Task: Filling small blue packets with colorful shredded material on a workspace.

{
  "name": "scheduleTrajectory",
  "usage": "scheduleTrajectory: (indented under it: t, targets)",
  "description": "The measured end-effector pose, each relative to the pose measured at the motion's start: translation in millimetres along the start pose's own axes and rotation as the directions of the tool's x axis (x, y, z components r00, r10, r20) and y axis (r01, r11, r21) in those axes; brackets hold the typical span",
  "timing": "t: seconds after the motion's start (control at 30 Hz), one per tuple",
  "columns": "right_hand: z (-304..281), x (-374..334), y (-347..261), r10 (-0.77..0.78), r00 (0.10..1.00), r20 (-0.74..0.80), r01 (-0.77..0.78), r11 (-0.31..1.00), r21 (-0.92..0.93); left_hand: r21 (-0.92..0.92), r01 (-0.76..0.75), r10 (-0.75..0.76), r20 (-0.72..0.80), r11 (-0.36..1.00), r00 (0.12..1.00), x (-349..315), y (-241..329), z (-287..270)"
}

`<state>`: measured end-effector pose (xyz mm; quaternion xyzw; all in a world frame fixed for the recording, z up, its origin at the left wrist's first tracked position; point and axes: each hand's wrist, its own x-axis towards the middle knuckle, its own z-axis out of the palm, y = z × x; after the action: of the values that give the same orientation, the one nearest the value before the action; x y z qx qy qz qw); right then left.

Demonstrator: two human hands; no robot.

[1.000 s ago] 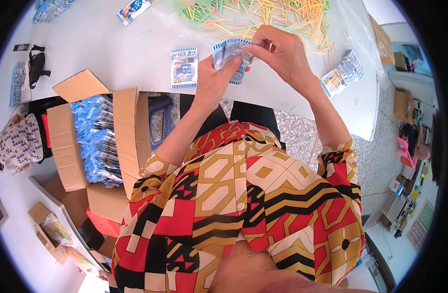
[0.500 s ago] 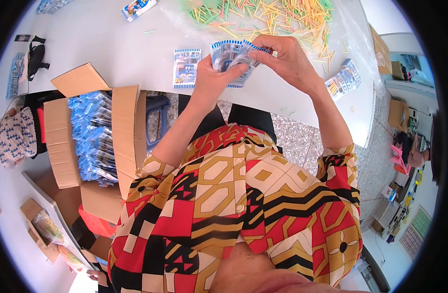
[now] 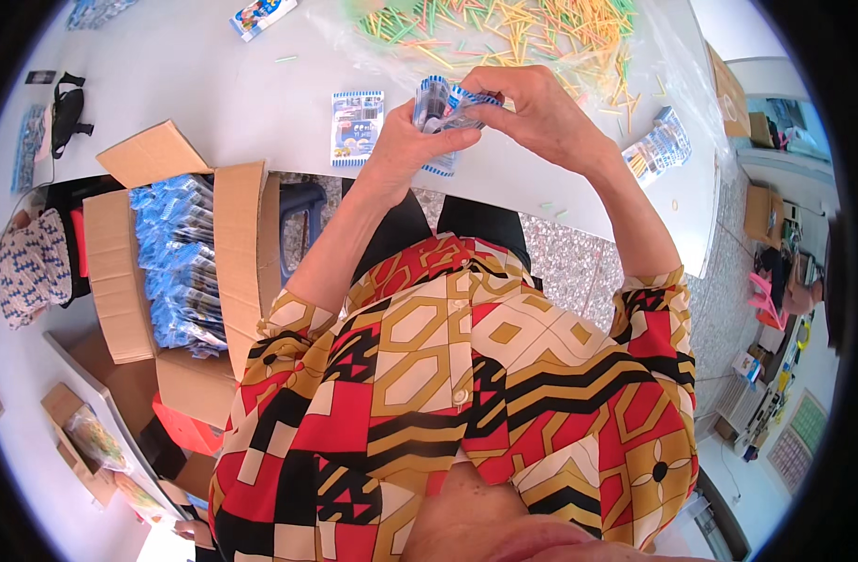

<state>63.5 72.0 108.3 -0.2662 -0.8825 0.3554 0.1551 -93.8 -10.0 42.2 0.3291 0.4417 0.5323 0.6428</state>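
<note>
Between my two hands, above the white table (image 3: pixel 260 122), is a small blue and white plastic packet (image 3: pixel 432 105), bent and creased. My left hand (image 3: pixel 405 150) is wrapped round its lower left part, the thumb lying across it. With thumb and fingertips my right hand (image 3: pixel 522 108) pinches its upper right edge. What is inside the packet I cannot make out. A flat packet (image 3: pixel 358 129) of the same kind lies just left of my left hand. Beyond my hands, a heap of thin coloured sticks (image 3: pixel 532 33) is spread over clear plastic sheeting.
An open cardboard box (image 3: pixel 239 244) full of blue packets (image 3: pixel 181 262) stands at the left by the table edge. Right of my hands lies another packet (image 3: pixel 655 150) with sticks showing. A blue stool (image 3: pixel 302 220) is beside the box. Another person (image 3: pixel 36 267) sits at far left.
The packet in my hands has folded narrower and turned. My left hand's fingers have closed further round it, while my right hand's pinch has shifted slightly left.
</note>
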Motion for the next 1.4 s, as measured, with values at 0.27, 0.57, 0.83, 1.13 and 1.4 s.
scheduleTrajectory:
  t: [0.27, 0.57, 0.83, 1.13, 1.4]
  targets:
    - [-13, 0, -1, -0.029, 0.999, 0.031, 0.03, 0.999, -0.029, 0.18, -0.001, -0.002, 0.021, 0.984, 1.0, 2, 2, -3]
    - [-39, -4, 0, 0.006, 1.0, -0.007, -0.006, 1.0, -0.03, 0.026, 0.046, -0.047, 0.072, 0.999, 0.996, 1, 5, -7]
    - [-39, -5, 9, 0.008, 0.997, 0.078, 0.0, 0.995, -0.097, 0.267, -0.251, 0.265, -0.018, 0.931, 0.964, 6, 1, 9]
    - [-31, -7, 7, -0.003, 0.999, 0.048, 0.002, 1.0, 0.019, 0.433, -0.267, 0.277, 0.041, 0.861, 0.96, 5, -2, 7]
    - [-23, -10, 1, -0.089, 0.992, -0.091, 0.089, 0.996, -0.006, 0.305, -0.272, 0.299, -0.044, 0.913, 0.953, -1, -2, 4]
